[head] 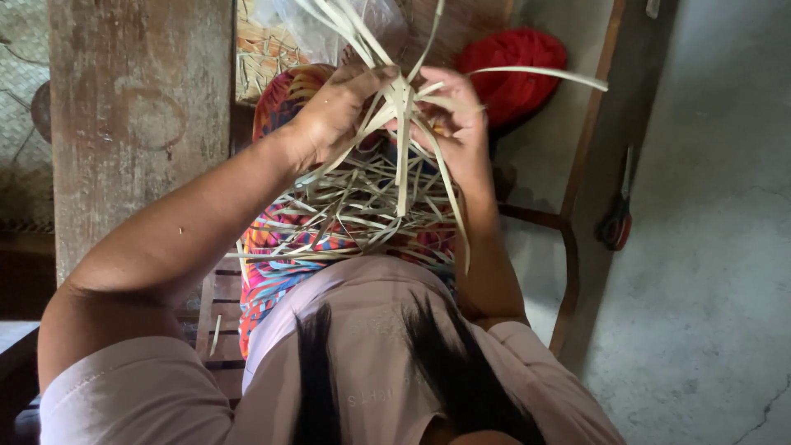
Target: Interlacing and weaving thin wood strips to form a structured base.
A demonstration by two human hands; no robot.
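Two hands working pale strips into an open woven piece held over the lap.

The left hand [338, 107] has its grip closed on a bunch of pale flat strips [401, 107] where they cross, and the right hand [457, 124] pinches the same crossing from the other side, fingers curled around several strips. Loose ends fan upward and one long strip runs out to the right. Below the hands, the woven piece [354, 206] spreads as a loose lattice over a brightly patterned cloth [272, 272] on the lap. A red bundle [515, 70] lies beyond the hands, and red-handled scissors [616, 218] rest on the floor [709, 247] well to the right.
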